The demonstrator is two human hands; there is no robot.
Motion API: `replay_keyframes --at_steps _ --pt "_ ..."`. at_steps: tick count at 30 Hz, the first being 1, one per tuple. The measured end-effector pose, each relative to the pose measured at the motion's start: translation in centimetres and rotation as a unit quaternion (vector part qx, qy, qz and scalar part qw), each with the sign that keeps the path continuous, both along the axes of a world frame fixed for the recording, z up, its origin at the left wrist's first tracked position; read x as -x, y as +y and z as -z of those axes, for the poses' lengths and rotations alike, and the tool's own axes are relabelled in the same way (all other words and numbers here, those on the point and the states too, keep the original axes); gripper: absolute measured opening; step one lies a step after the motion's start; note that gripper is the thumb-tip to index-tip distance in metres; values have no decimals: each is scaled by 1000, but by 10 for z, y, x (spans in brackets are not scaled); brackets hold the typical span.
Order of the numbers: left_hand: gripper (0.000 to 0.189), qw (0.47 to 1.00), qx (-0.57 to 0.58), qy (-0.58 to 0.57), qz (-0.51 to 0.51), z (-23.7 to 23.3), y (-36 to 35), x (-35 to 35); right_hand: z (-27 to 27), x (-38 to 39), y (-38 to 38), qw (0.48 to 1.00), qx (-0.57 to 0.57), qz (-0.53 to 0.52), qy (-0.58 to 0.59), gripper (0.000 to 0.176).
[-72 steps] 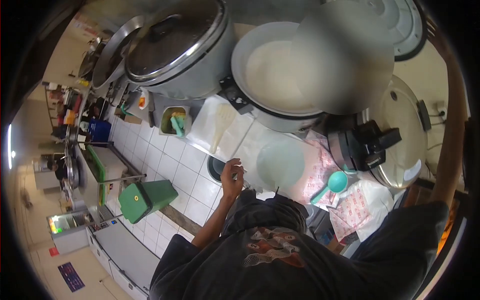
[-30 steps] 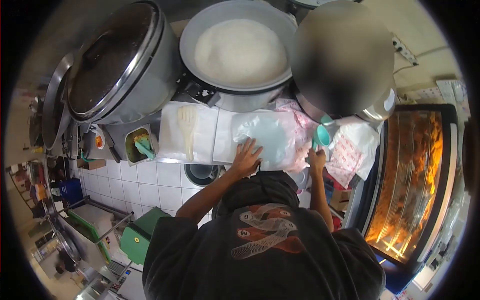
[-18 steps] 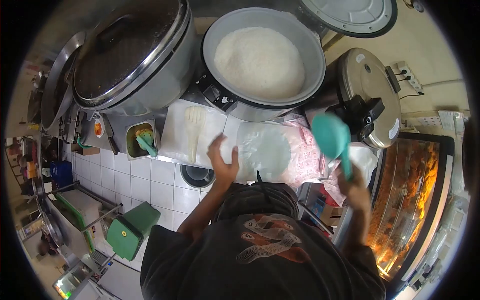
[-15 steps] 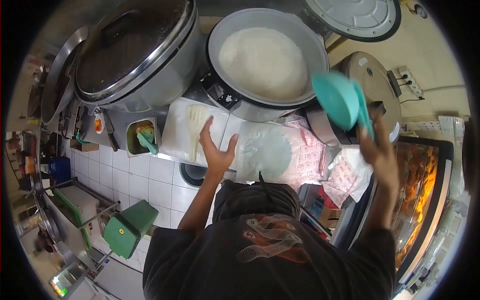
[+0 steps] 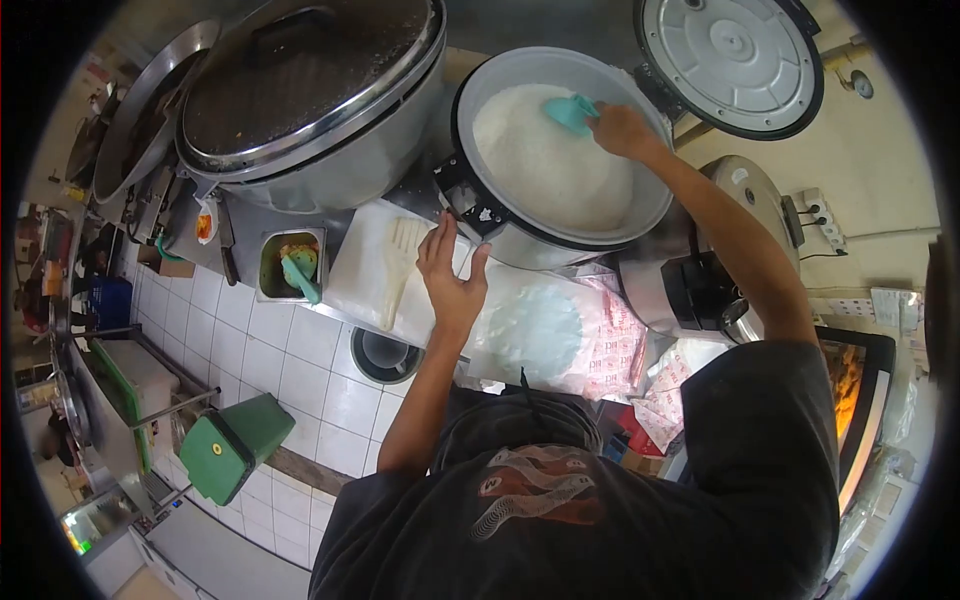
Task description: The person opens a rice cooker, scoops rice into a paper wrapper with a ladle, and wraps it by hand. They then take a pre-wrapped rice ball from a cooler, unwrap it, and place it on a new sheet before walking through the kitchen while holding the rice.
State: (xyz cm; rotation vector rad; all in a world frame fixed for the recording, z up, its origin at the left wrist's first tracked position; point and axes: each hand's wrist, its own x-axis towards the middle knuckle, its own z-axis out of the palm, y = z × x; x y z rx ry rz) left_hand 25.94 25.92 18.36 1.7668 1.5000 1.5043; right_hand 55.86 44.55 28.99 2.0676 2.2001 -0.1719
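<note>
One teal plastic scoop is clamped in the right hand and sunk into mounded white rice inside one round cooker, while the left hand is held spread and empty beside one flat white paddle.

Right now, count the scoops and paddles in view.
3: teal scoop in the right hand, in the rice; white paddle on the counter by the left hand; second teal scoop in the steel tub. More may be hidden.

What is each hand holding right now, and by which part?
The right hand grips a teal rice scoop by its handle, bowl down in the cooked rice. The left hand is open and holds nothing.
</note>
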Motion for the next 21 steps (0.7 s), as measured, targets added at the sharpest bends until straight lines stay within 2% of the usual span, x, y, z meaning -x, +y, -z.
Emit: replay_keyframes --at_steps 3,9,12,15,18,21 --pt "56 1000 7 -3 -4 -3 4 -1 17 -24 -15 997 -30 -65 19 42" --pt "54 1000 12 0 4 -4 7 5 -28 3 -73 997 53 -64 1 41" --pt "55 1000 13 7 1 -7 5 8 -33 -2 -105 989 25 -142 23 44" --pt "55 1000 18 -1 0 -11 6 7 -66 6 -118 981 2 -192 20 47" --pt "55 999 31 -17 3 -13 4 8 -105 27 -114 992 -42 -117 12 50" --pt "55 1000 27 -14 1 -14 4 8 -116 20 -90 981 -145 -125 20 40"
